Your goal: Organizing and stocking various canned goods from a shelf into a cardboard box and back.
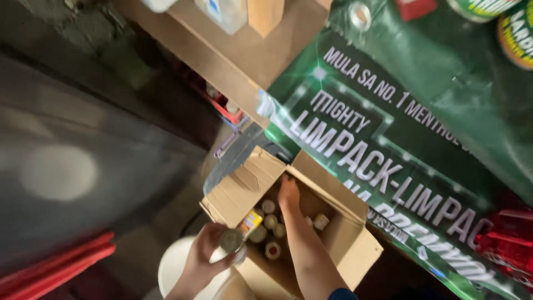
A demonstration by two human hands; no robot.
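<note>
Left hand (202, 258) is grasping a small round tin can (231, 240), lid upward, just outside the open brown cardboard box (355, 250). Right hand (288, 194) is reaching deeper inside, among upright cans (270, 222); its grip state cannot be told.

An open brown cardboard box (333, 233) sat at six o'clock, holding small round cans (270, 222) — one with a yellow label (251, 222). A large green banner with white lettering (411, 128) hung toward three o'clock — green-and-yellow round labels (516, 33) at one o'clock.
</note>
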